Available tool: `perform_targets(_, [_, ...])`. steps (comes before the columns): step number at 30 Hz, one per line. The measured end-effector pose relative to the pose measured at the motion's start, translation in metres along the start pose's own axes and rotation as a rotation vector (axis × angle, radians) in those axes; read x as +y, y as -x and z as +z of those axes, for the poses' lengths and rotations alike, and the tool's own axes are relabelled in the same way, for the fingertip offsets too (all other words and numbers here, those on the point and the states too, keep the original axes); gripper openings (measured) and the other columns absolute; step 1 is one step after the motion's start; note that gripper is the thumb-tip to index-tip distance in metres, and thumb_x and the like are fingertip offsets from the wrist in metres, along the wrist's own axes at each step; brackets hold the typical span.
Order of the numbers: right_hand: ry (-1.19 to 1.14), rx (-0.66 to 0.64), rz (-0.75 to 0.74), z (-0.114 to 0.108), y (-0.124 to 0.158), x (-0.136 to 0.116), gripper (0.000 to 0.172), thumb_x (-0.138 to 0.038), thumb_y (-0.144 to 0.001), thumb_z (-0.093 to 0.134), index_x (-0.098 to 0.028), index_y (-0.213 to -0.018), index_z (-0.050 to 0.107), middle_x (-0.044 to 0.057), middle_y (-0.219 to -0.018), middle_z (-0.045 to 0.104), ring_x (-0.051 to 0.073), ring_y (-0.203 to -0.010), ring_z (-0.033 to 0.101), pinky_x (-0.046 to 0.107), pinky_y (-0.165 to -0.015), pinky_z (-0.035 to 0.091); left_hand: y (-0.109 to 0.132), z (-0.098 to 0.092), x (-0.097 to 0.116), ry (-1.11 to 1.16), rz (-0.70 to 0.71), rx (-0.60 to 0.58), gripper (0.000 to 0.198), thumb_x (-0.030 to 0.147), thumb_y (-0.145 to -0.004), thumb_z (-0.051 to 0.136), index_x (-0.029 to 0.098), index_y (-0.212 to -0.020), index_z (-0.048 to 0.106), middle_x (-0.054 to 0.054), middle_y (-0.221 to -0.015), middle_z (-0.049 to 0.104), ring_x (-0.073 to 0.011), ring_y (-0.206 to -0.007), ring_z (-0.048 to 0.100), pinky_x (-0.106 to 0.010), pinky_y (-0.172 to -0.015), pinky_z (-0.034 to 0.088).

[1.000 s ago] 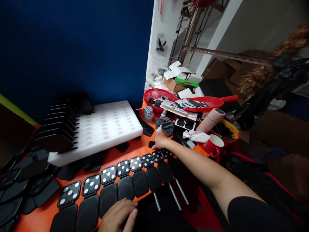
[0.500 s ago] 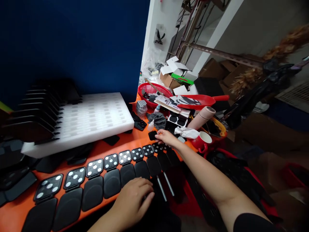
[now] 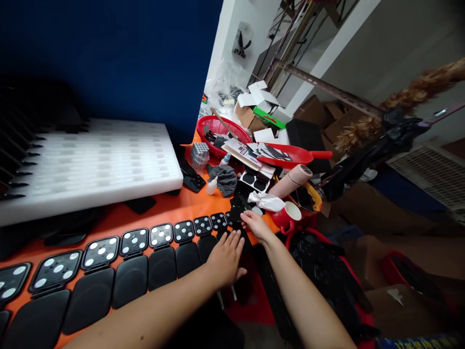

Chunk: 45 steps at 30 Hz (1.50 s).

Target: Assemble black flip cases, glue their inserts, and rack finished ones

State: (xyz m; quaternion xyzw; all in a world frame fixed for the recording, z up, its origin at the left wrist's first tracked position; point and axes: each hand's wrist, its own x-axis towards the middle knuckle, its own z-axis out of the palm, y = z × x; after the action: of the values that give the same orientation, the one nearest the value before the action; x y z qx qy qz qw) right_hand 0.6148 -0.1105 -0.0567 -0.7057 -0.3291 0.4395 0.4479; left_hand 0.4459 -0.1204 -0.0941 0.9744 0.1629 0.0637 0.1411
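My right hand (image 3: pixel 256 225) pinches a thin black square piece (image 3: pixel 237 213) over the far right end of the row. My left hand (image 3: pixel 225 257) lies palm down with fingers stretched, over the black pads near that end, holding nothing. Along the table's front edge runs a row of hinged black pieces, each with a dotted half bearing white round spots (image 3: pixel 134 240) and a plain dark half (image 3: pixel 130 281) toward me. My hands cover part of the last pieces.
A white foam block (image 3: pixel 109 179) with black plates standing in it is at the left. Behind the row are a small dropper bottle (image 3: pixel 211 186), a grey cloth (image 3: pixel 223 179), a red basket (image 3: pixel 232 127), a red scoop (image 3: pixel 290 154), a pink flask (image 3: pixel 290 182) and a red mug (image 3: pixel 285 220).
The view has swung to the right. My left hand has reached forward and right, its fingers now spread over the pads. My right hand has brought the black square piece nearer the row's end.
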Motion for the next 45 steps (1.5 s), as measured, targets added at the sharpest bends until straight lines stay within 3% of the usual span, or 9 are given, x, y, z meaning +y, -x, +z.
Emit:
perform_targets(6, [0.14,-0.012,-0.021,-0.008,-0.009,0.014,0.019,-0.031,-0.072,0.065,-0.018,-0.064,0.053,-0.004,-0.055,0.052,0.008,-0.049,0.046,0.02,-0.049,0.037,0.006,0.013,-0.005,-0.012,0.022,0.056,0.083,0.061,-0.081,0.038,0.006,-0.142,0.023,-0.018,-0.15,0.016,-0.0297,-0.139,0.01,-0.046,-0.111,0.007])
perform_targets(18, [0.444,0.037,-0.121,-0.005,-0.019,0.018,0.016,-0.027,-0.078,0.056,-0.02,-0.064,0.052,-0.003,-0.057,0.05,0.012,-0.055,0.046,0.021,-0.051,0.034,0.006,0.01,-0.004,-0.009,0.014,0.048,0.082,0.06,-0.081,0.038,0.007,-0.142,0.024,-0.017,-0.151,0.016,-0.0291,-0.139,0.011,-0.045,-0.111,0.005])
perform_targets(27, [0.499,-0.013,-0.214,-0.01,-0.018,0.027,0.018,-0.035,-0.081,0.048,-0.02,-0.073,0.051,-0.003,-0.062,0.052,0.013,-0.057,0.049,0.024,-0.055,0.039,0.005,0.013,-0.004,-0.041,0.012,0.042,0.086,0.061,-0.079,0.041,0.005,-0.142,0.023,-0.018,-0.15,0.016,-0.0301,-0.138,0.013,-0.046,-0.111,0.007])
perform_targets(34, [0.532,0.043,-0.297,-0.005,-0.011,0.029,0.018,-0.036,-0.081,0.049,-0.02,-0.074,0.053,-0.001,-0.067,0.055,0.015,-0.066,0.051,0.026,-0.064,0.04,0.004,0.013,-0.003,-0.073,0.008,0.027,0.085,0.06,-0.079,0.041,0.006,-0.142,0.023,-0.017,-0.151,0.014,-0.0294,-0.139,0.011,-0.046,-0.111,0.007])
perform_targets(37, [0.528,0.085,-0.288,-0.004,-0.012,0.031,0.021,-0.037,-0.082,0.045,-0.019,-0.075,0.052,-0.001,-0.066,0.054,0.014,-0.063,0.051,0.026,-0.062,0.04,0.004,0.013,-0.003,-0.078,0.003,0.024,0.085,0.059,-0.079,0.042,0.006,-0.142,0.023,-0.017,-0.151,0.014,-0.0294,-0.139,0.011,-0.046,-0.111,0.007])
perform_targets(45, [0.575,0.104,-0.273,-0.003,-0.013,0.031,0.022,-0.038,-0.082,0.045,-0.019,-0.074,0.053,0.0,-0.067,0.055,0.014,-0.064,0.05,0.026,-0.061,0.038,0.006,-0.003,-0.003,-0.035,0.024,-0.023,0.084,0.059,-0.079,0.043,0.006,-0.142,0.023,-0.018,-0.15,0.016,-0.0297,-0.138,0.015,-0.045,-0.111,0.011])
